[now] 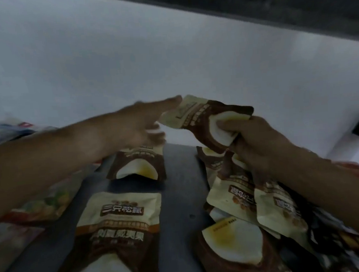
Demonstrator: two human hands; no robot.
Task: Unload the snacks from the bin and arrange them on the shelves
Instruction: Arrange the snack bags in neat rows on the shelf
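View down onto a dark shelf backed by a pale wall. The right hand holds a brown-and-cream snack pouch raised above the shelf, its fingers curled and clamped on the pouch's lower end, which bears a white-and-yellow patch. The left hand reaches across toward the same pouch with fingers extended and loosely apart; the fingertip lies at the pouch's cream upper corner, though motion blur prevents telling whether it touches.

On the shelf below the left hand a second pouch of the same design lies flat, and nearer the viewer a third lies in line with it, label upward. To the right, beneath the right forearm, a loose pile of matching pouches overlaps in disorder. At the left edge, partly hidden under the left forearm, lie colourful packets of a different kind, too blurred to identify. A dark band crosses the upper right.
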